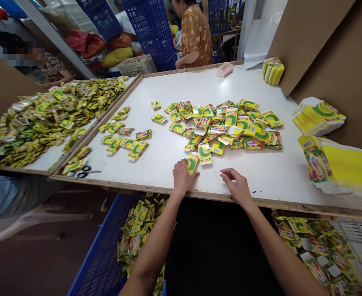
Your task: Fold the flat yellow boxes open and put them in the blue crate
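My left hand [183, 176] is at the table's near edge, its fingers along the left side of a small yellow-and-green carton [193, 162] and its thumb by the lower end. To the right, my right hand [236, 185] hovers low over the white surface with fingers loosely curled and thumb apart; nothing shows in it. Just beyond my hands lies another carton [204, 153] with a white end flap. Behind it spreads a loose heap of similar cartons [219, 129], some with flaps sticking out.
Stacked flat cartons [350, 164] lie at the right. Black-handled scissors [86, 172] rest near the left edge. A pink block [224, 69] sits at the back. A blue crate [96, 246] of cartons stands below. Other people work beyond the table and at the left.
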The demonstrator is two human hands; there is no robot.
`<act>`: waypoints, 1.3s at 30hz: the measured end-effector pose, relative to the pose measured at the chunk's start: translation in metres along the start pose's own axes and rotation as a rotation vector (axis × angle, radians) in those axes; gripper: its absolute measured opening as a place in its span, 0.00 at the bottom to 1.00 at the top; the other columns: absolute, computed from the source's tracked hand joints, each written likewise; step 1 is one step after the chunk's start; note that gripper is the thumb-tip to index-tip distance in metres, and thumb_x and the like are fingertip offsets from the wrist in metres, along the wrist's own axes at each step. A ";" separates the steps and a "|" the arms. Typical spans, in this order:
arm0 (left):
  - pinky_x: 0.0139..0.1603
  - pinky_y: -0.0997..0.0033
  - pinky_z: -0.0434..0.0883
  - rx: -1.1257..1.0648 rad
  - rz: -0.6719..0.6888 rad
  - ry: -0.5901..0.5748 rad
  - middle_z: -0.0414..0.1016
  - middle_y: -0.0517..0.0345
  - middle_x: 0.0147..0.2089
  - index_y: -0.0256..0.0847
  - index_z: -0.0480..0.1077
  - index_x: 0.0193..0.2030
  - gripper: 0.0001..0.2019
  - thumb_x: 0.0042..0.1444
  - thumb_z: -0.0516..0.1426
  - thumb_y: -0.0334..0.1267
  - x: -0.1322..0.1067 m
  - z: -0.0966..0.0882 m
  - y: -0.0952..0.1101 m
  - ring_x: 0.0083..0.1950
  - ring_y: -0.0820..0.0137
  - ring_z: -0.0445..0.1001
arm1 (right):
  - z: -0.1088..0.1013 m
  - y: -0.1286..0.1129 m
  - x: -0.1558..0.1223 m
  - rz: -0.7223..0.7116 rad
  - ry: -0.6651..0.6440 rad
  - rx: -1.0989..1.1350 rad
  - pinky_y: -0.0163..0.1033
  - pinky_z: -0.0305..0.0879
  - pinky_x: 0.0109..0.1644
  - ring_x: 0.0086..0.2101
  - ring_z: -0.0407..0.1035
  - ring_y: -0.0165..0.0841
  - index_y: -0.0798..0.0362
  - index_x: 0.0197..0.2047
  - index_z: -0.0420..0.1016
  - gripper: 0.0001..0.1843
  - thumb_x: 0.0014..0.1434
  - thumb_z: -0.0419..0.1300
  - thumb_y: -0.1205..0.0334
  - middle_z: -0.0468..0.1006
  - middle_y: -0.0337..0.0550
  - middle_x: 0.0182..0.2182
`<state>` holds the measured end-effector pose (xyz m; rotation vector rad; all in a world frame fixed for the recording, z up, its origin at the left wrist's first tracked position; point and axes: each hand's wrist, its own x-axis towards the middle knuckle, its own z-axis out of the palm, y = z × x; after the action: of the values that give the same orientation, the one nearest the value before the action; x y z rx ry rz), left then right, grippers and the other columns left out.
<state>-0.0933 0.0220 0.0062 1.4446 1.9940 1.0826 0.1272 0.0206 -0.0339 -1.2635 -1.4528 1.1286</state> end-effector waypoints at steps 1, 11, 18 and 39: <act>0.53 0.54 0.63 -0.039 -0.013 -0.011 0.71 0.46 0.45 0.39 0.65 0.45 0.28 0.36 0.69 0.37 0.002 0.004 0.000 0.54 0.53 0.67 | 0.000 -0.001 0.000 0.006 0.008 0.002 0.42 0.68 0.39 0.35 0.71 0.37 0.51 0.43 0.75 0.16 0.59 0.57 0.49 0.79 0.45 0.36; 0.42 0.67 0.72 -0.545 -0.003 -0.356 0.77 0.52 0.40 0.39 0.68 0.44 0.16 0.56 0.57 0.49 -0.032 0.036 0.012 0.40 0.66 0.76 | 0.019 -0.012 0.011 -0.030 0.035 0.246 0.44 0.70 0.43 0.40 0.73 0.37 0.49 0.52 0.63 0.20 0.59 0.58 0.54 0.78 0.46 0.40; 0.42 0.67 0.73 -0.746 0.002 -0.455 0.76 0.55 0.41 0.45 0.59 0.56 0.25 0.53 0.62 0.40 -0.034 0.043 0.018 0.40 0.67 0.76 | 0.009 -0.016 0.008 -0.123 -0.015 0.096 0.43 0.70 0.42 0.36 0.72 0.36 0.49 0.49 0.69 0.15 0.60 0.56 0.54 0.78 0.44 0.40; 0.47 0.67 0.70 -0.689 -0.012 -0.313 0.77 0.55 0.40 0.41 0.73 0.39 0.08 0.53 0.61 0.40 -0.026 0.068 0.030 0.42 0.67 0.74 | 0.003 -0.016 0.015 -0.120 0.075 0.032 0.41 0.68 0.40 0.38 0.71 0.36 0.49 0.37 0.77 0.10 0.59 0.58 0.54 0.78 0.44 0.37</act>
<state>-0.0165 0.0243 -0.0123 1.1299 1.2310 1.2748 0.1196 0.0340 -0.0181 -1.1688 -1.4301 1.0108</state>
